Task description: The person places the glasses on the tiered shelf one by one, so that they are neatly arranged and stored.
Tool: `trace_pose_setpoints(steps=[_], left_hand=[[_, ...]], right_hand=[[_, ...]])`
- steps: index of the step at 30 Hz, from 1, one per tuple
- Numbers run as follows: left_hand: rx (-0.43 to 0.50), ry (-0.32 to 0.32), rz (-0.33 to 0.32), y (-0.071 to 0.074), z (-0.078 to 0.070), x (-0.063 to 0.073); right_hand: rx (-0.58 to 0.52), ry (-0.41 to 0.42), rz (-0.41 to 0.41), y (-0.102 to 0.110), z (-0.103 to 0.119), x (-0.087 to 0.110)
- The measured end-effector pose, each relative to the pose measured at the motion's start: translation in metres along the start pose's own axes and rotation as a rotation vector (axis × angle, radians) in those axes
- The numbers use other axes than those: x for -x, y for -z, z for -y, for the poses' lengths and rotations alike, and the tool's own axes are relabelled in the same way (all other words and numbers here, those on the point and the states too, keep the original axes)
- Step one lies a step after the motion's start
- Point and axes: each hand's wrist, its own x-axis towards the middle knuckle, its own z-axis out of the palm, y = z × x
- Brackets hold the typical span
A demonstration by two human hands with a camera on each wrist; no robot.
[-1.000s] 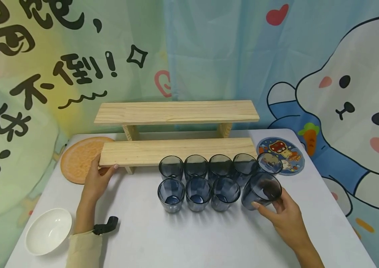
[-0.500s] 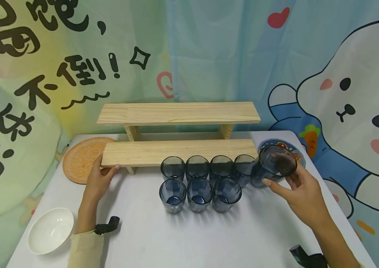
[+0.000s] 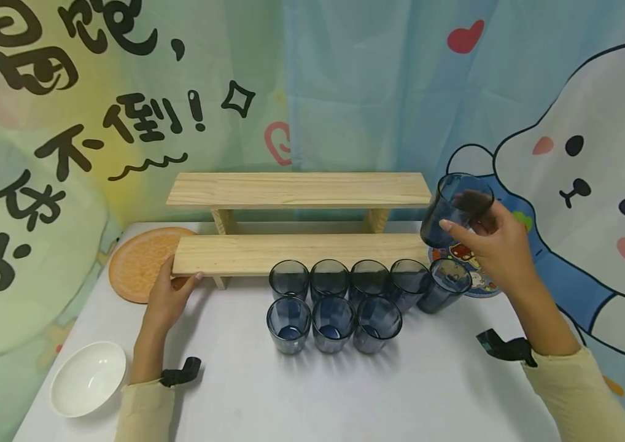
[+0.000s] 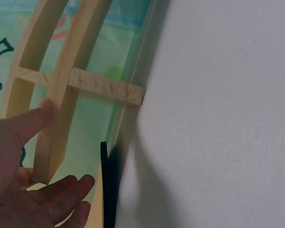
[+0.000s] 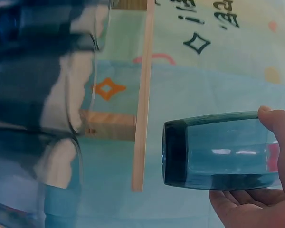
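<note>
A two-tier wooden shelf [image 3: 301,250] stands at the back of the table. My left hand [image 3: 167,301] grips the left end of its lower board; in the left wrist view the thumb [image 4: 34,122] lies on the board's front edge. My right hand [image 3: 506,245] holds a blue-tinted drinking glass [image 3: 450,212] in the air, beside the right end of the upper board. Seen from the right wrist, thumb and fingers wrap the rim end of this glass [image 5: 223,151]. Several matching glasses [image 3: 333,325] stand in two rows before the shelf.
An orange-slice-patterned round mat [image 3: 135,264] lies at the back left, with a white bowl [image 3: 88,379] nearer the front. Partly hidden behind the right arm is a blue cartoon mat [image 3: 481,285]. A printed curtain [image 3: 345,92] hangs behind the table.
My right hand has lifted the glass from the right end of the front row, up and back to the upper board's height. The left hand keeps its grip on the shelf.
</note>
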Motion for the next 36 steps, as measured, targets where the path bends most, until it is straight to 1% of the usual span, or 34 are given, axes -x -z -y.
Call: trace_pose_setpoints(steps=[4,8,14,17,20,25,31,36], left_hand=[[-0.012,-0.002,-0.007,0.000,-0.001,0.000],[-0.010,-0.007,-0.011,0.000,0.000,-0.001],[-0.014,-0.004,-0.016,0.000,0.000,-0.001],[-0.016,-0.002,-0.023,0.000,0.000,-0.001],[-0.019,-0.004,-0.026,-0.001,0.000,-0.001],[-0.017,-0.010,-0.032,-0.002,0.001,-0.002],[-0.018,0.002,-0.029,-0.002,0.000,-0.002],[-0.015,0.013,-0.020,-0.001,0.000,-0.002]], right_hand=[[0.036,-0.061,0.015,0.000,0.001,-0.027],[0.055,-0.105,0.026,-0.007,0.002,-0.052],[-0.029,-0.067,0.031,-0.020,-0.001,-0.086],[-0.044,-0.078,0.023,-0.026,-0.006,-0.099],[-0.036,-0.094,0.009,-0.031,-0.010,-0.108],[-0.046,-0.092,-0.011,-0.039,-0.016,-0.119],[-0.044,-0.083,-0.006,-0.044,-0.017,-0.125],[-0.033,-0.077,-0.007,-0.048,-0.018,-0.126]])
